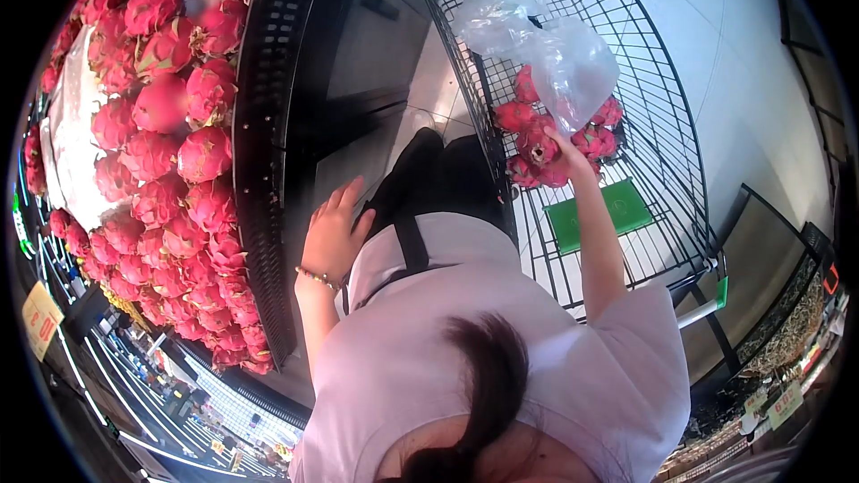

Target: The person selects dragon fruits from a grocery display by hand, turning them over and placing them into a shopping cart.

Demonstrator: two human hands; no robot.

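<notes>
My right hand (570, 159) reaches down into a shopping cart (667, 80), its fingers closed round a pink dragon fruit (540, 148). Several more dragon fruits (594, 141) lie close around it on the cart's wire floor. A clear plastic bag (573, 72) lies crumpled over part of the fruit, hiding some of it. To the left, beside my waist, my left hand (331, 233) hangs with its fingers apart and nothing in it. A beaded bracelet (318, 279) circles that wrist.
A tall heap of dragon fruits (161, 152) fills the display at left, behind a black perforated edge (259, 161). A green panel (599, 216) sits in the cart near me. Price cards (785, 404) and shelves stand at lower right.
</notes>
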